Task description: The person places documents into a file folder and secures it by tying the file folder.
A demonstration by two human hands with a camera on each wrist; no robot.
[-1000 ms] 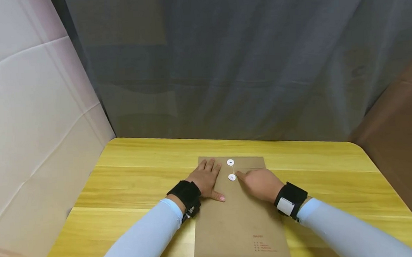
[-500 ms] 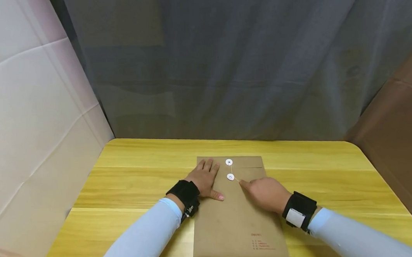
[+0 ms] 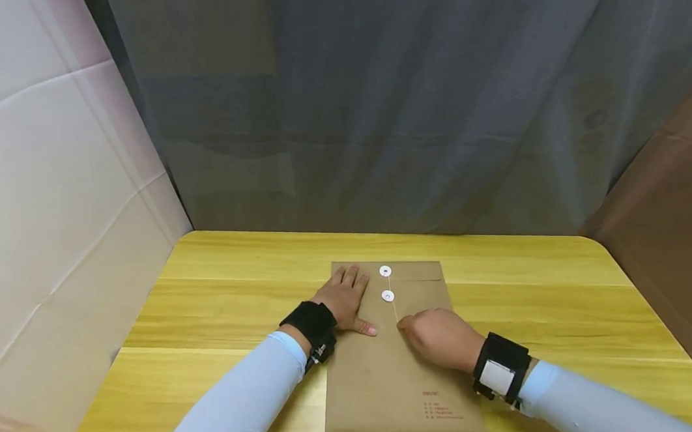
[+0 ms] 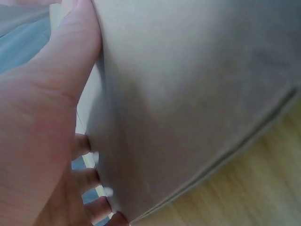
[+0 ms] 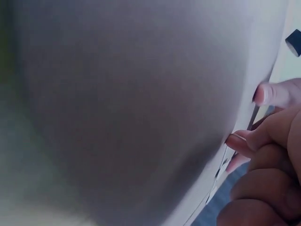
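Note:
A brown paper envelope (image 3: 397, 363) with two white button discs (image 3: 387, 283) lies lengthwise on the yellow wooden table (image 3: 221, 294). My left hand (image 3: 346, 302) presses flat on the envelope's upper left part, fingers straight. My right hand (image 3: 431, 335) sits just below the lower disc with fingers curled, pinching the thin closure string (image 3: 393, 310) that runs taut from the disc to the fingertips. In the left wrist view the left hand (image 4: 42, 141) lies against the envelope (image 4: 188, 94). The right wrist view is blurred: curled fingers (image 5: 263, 136) beside the envelope (image 5: 131, 103).
A grey curtain (image 3: 376, 110) hangs behind the table's far edge. A white panel (image 3: 45, 192) closes the left side and a brown board (image 3: 669, 225) the right. Bare tabletop lies to either side of the envelope.
My right hand has pulled back toward me from the lower disc, drawing the string out straight. The left hand has stayed pressed on the envelope.

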